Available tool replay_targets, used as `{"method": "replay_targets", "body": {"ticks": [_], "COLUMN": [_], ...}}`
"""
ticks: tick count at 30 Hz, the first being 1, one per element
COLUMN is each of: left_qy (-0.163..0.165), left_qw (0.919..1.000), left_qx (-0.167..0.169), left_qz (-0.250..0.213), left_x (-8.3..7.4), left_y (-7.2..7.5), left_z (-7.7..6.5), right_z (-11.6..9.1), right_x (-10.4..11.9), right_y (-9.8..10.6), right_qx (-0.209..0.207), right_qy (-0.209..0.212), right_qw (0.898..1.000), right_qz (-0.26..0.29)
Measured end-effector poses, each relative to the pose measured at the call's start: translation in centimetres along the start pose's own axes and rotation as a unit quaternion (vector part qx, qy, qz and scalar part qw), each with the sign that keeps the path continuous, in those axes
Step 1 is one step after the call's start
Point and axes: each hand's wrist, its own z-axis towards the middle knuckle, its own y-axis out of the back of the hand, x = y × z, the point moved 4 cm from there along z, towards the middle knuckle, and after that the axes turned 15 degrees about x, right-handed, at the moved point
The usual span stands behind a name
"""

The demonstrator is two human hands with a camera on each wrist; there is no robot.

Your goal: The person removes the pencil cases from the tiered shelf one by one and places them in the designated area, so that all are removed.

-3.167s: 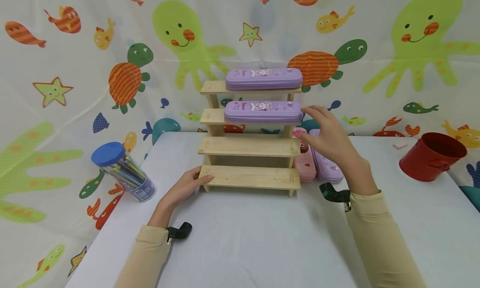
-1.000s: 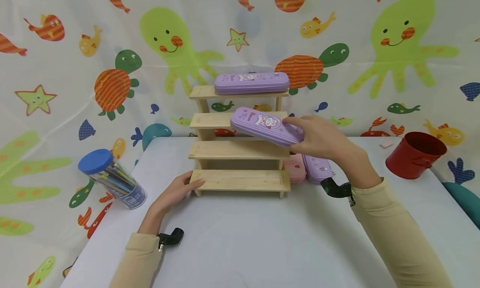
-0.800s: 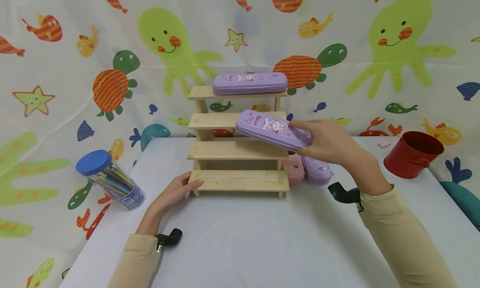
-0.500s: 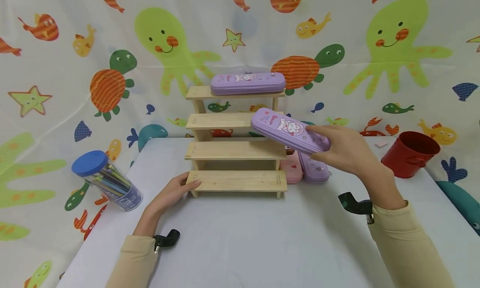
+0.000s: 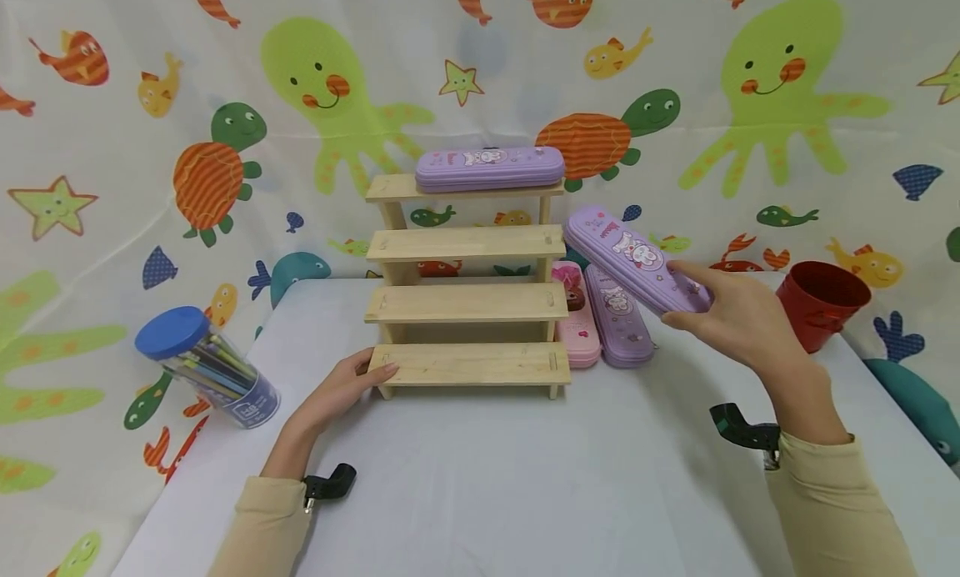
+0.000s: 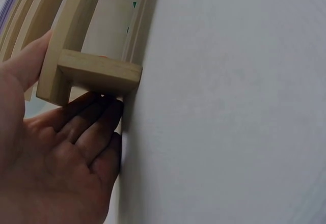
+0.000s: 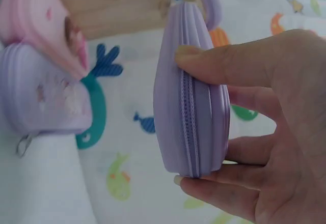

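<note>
My right hand (image 5: pixel 742 318) holds a purple zipped pencil case (image 5: pixel 637 256) by its right end, tilted, in the air to the right of a four-step wooden display rack (image 5: pixel 468 303). In the right wrist view, thumb and fingers (image 7: pixel 224 68) clasp the end of the case across its zip. My left hand (image 5: pixel 341 387) grips the left end of the rack's lowest step, thumb on top. The left wrist view has the other fingers (image 6: pixel 97 132) beneath the plank beside its leg. Another purple pencil case (image 5: pixel 489 168) lies on the top step.
Right of the rack, a pink pencil case (image 5: pixel 577 335) and a purple pencil case (image 5: pixel 618 323) lie side by side on the white table (image 5: pixel 525 477). A red bucket (image 5: pixel 821 306) stands farther right. A blue-lidded tub of pens (image 5: pixel 213 368) stands on the left.
The right hand has taken the purple pencil case off the second step from the top and carried it rightward, tilting it. The left hand stays on the rack.
</note>
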Motion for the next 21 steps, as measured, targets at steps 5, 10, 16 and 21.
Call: {"method": "replay_targets", "body": {"ticks": [5,10,16,21], "left_qy": [0.001,0.001,0.003,0.004], "left_qw": [1.0,1.0,1.0,1.0], "left_qx": [-0.002,-0.001,0.001,0.004], "left_qz": [0.001,-0.004,-0.007,-0.004], "left_x": [0.0,-0.3,-0.3,-0.2], "left_y": [0.0,-0.1,0.0,0.2], "left_z": [-0.1,0.0,0.0,0.0], "right_z": [-0.2,-0.2,0.6,0.9], "right_x": [-1.7,-3.7,-5.9,-7.3], "right_y": [-0.9,-2.2,-3.8,-5.0], "right_qx": [0.02,0.052,0.069,0.085], "right_qy": [-0.036,-0.074,-0.096,-0.118], "right_qw": [0.999,0.996,0.993,0.989], "right_qz": [0.009,0.026,0.021,0.027]}}
